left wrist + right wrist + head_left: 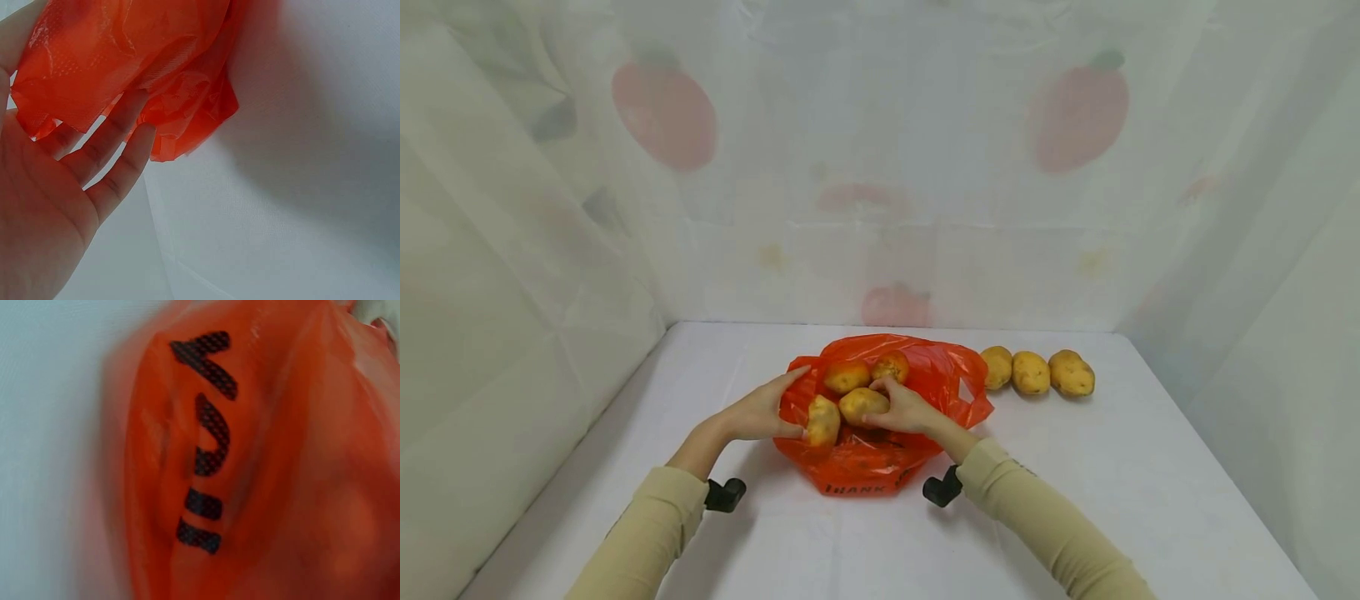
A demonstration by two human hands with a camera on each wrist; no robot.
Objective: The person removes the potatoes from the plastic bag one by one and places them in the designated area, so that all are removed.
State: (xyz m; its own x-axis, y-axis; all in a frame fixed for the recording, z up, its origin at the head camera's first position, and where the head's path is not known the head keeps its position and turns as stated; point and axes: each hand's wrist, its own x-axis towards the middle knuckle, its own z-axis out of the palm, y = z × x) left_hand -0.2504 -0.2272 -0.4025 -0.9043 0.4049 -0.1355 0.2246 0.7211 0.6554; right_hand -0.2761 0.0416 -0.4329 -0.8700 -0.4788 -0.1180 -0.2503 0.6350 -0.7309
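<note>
A red plastic bag (868,479) with dark lettering lies open on the table, with several potatoes in its mouth. My right hand (906,408) reaches over its right side and grips a potato (859,407) between thumb and fingers. At the left rim, my left hand (763,412) is spread wide in the head view, its thumb beside another potato (823,421). The left wrist view shows loosely extended fingers (119,178) against the red film (125,56). Two more potatoes, one on the left (847,377) and one on the right (891,367), sit farther back. Bag film hides the right hand in its wrist view.
Three potatoes (1031,372) stand in a row on the white table (1112,483), right of the bag. White fabric walls (880,250) with faded fruit prints enclose the back and sides. Black wrist mounts (725,495) jut from both sleeves near the bag.
</note>
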